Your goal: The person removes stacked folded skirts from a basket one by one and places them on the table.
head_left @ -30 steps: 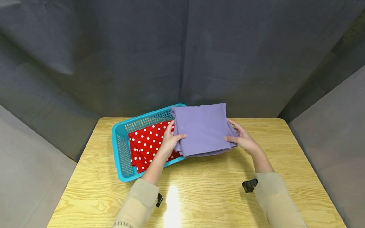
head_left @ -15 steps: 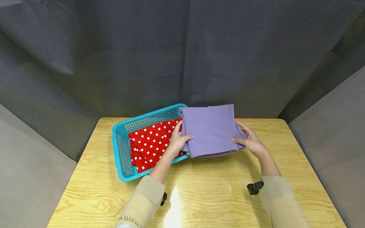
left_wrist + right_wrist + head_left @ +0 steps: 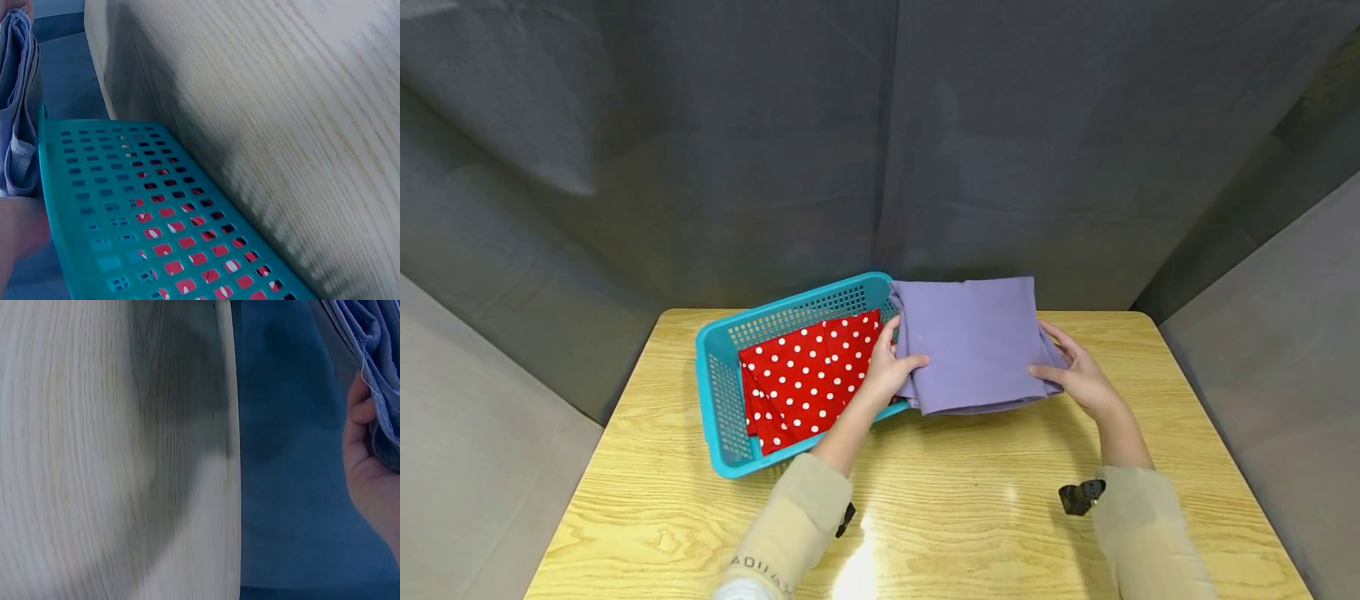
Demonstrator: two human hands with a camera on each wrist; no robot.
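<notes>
a person's left hand and right hand grip a folded purple cloth from its two opposite sides. the left thumb lies over the top face near the left edge, and the right thumb presses the face near the right edge, with the fingers around behind. the hands are apart from each other, with the cloth spread flat between them, its layers showing along the near edge and at the sides.

the purple cloth is held up over the table, toward its far edge; its left part covers the right end of a turquoise basket in the head view. whether cloth and basket touch cannot be told.

the basket sits at a slant on the left half of the table, its walls pierced with small openings. inside it lies a red cloth with white dots, partly folded.

both arms wear pale beige sleeves, the left one with dark lettering, and a small black device shows beside the right cuff. a dark grey curtain hangs behind the table.
</notes>
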